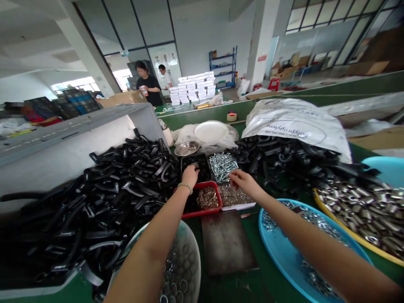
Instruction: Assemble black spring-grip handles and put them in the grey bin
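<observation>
My left hand reaches into a black tray of small dark parts, fingers curled down into it; what they hold is hidden. My right hand hovers at the edge of a tray of silver bolts, fingers pinched together over a white tray of small metal pieces. A red tray with thin metal clips lies under my left wrist. A dark flat board lies between my forearms.
Heaps of black plastic handles lie at left and at right under a white sack. Basins of metal rings: blue, yellow, pale. A steel bowl and white plate sit behind. Two people stand far back.
</observation>
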The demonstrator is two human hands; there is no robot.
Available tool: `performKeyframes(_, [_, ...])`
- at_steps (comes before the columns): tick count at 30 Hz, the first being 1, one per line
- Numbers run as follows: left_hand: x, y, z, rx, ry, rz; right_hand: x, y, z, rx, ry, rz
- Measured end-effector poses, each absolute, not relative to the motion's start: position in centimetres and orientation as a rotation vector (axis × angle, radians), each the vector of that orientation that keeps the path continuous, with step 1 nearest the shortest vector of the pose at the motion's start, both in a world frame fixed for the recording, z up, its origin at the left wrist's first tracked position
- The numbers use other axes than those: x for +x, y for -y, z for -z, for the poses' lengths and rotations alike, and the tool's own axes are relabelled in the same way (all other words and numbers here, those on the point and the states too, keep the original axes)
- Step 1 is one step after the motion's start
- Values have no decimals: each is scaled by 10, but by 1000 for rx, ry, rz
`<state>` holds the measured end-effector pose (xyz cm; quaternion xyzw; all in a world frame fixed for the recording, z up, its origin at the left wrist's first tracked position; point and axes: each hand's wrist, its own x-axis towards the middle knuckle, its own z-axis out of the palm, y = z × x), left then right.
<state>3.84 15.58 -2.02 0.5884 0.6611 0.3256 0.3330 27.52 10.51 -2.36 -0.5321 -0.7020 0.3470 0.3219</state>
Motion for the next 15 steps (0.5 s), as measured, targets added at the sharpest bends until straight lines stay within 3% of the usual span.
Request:
performKeyframes(6, [54,-45,17,1030,-1196,-1152,253,-15,11,-1115,1741,-1108])
performKeyframes(10, [73,30,24,567,-825,-1160,238,23,5,-1167,1883,-828])
performKeyframes(15, [93,70,20,565,-730,-1248,232,46,13,-1205,2056,-457])
